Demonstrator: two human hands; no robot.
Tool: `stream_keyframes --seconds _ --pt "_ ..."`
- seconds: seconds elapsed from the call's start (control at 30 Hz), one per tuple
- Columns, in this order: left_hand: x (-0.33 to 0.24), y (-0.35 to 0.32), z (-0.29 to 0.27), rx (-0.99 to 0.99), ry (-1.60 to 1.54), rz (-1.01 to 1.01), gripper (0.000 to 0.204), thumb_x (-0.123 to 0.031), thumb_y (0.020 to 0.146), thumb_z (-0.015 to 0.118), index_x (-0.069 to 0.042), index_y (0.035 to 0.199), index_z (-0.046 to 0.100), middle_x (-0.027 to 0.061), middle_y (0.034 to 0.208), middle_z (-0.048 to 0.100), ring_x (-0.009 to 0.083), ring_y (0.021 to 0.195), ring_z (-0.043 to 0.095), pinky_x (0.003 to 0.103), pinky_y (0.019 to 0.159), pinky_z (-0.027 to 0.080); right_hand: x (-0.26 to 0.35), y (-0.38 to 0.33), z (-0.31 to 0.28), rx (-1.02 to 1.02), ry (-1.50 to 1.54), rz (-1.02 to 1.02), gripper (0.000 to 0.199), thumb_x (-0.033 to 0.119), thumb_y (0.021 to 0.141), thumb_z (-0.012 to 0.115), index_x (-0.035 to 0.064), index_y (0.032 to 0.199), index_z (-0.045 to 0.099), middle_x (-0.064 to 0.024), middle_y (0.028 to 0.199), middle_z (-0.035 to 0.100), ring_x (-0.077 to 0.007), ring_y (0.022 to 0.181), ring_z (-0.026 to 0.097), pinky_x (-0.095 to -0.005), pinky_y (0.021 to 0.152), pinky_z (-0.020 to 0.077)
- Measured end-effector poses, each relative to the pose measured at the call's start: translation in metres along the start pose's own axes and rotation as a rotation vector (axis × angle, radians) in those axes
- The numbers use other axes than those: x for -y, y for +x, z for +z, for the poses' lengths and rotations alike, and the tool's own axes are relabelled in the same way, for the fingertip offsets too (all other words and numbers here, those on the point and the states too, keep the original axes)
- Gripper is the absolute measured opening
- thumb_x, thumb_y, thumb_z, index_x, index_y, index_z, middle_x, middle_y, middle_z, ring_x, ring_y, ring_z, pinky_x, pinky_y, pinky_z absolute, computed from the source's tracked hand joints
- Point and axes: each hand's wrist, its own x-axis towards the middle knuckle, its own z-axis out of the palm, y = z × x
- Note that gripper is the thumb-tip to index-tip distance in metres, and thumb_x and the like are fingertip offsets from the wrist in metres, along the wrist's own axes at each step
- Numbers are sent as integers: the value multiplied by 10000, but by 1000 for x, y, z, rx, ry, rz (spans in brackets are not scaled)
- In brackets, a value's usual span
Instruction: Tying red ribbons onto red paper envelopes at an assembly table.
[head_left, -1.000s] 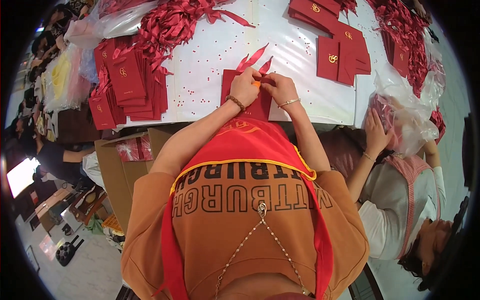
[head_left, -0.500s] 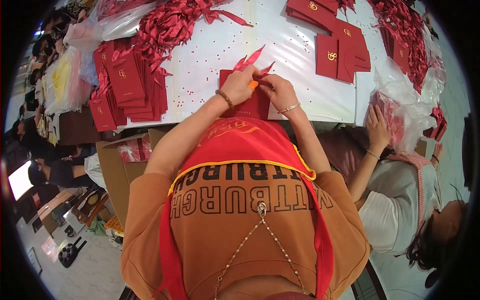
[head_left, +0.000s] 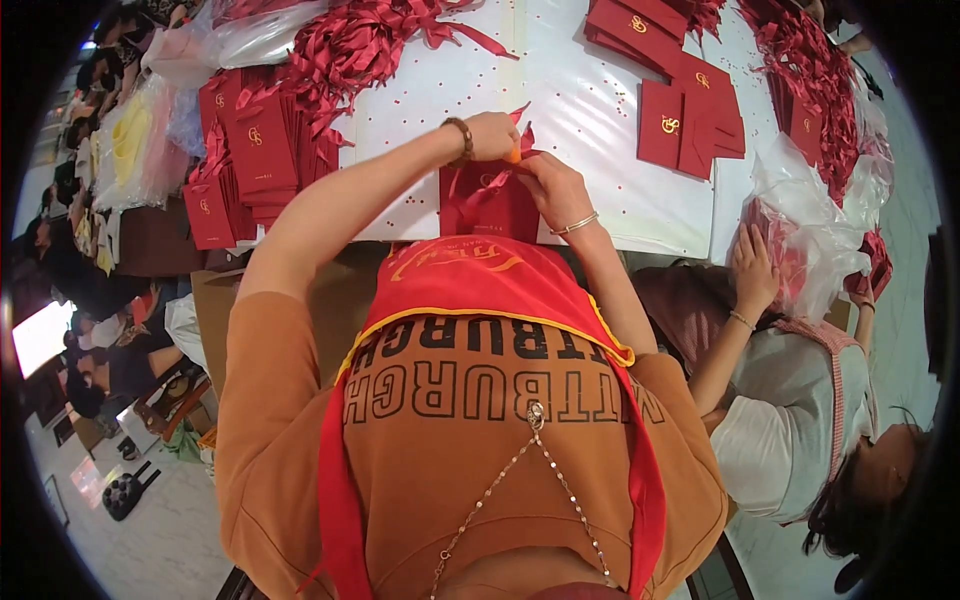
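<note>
On the white table just in front of me lies a dark red paper gift bag with gold print. A red satin ribbon trails over its face, and another end sticks up between my hands. My left hand is closed at the bag's top edge, with a small orange thing at its fingertips, too covered to name. My right hand comes from the right, its thumb and fingers pinched on the ribbon at the same edge.
Stacks of red bags and a heap of red ribbons lie left. More bags lie to the right. Small red dots are strewn over the white table. A person at the right handles a clear plastic bag.
My left hand has moved up and slightly right, its elbow swinging outward to the left. A ribbon now lies across the bag's face. The right hand has barely shifted.
</note>
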Motion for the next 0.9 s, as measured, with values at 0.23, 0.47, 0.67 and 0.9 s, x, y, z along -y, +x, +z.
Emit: stream_keyframes --seconds 0.23,0.47,0.67,0.9 --pt "38 3 -8 -415 -241 -182 291 -300 737 525 -41 821 628 72 672 594 187 612 542 300 580 426 1 -4 -4 -14 19 26 108 60 745 577 34 844 545 -116 799 557 -304 727 553 -360 622 448" --pt "41 -10 0 -241 -171 -170 200 -228 815 521 -70 933 548 36 636 556 119 523 507 251 501 409 0 0 -5 19 38 68 117 66 744 580 35 852 551 -117 804 559 -297 727 553 -352 627 443" --pt "29 -23 -1 -545 -234 -29 235 -119 783 522 -83 1008 582 44 625 562 116 562 537 248 528 425 -6 -1 -8 8 34 83 129 63 743 576 41 868 556 -121 831 568 -303 761 556 -354 650 448" --pt "25 -13 13 -370 -242 -54 291 -321 749 606 -45 823 659 61 682 623 124 611 553 256 575 431 0 0 -1 47 11 105 136 102 754 568 63 884 561 -122 865 565 -303 795 550 -361 690 446"
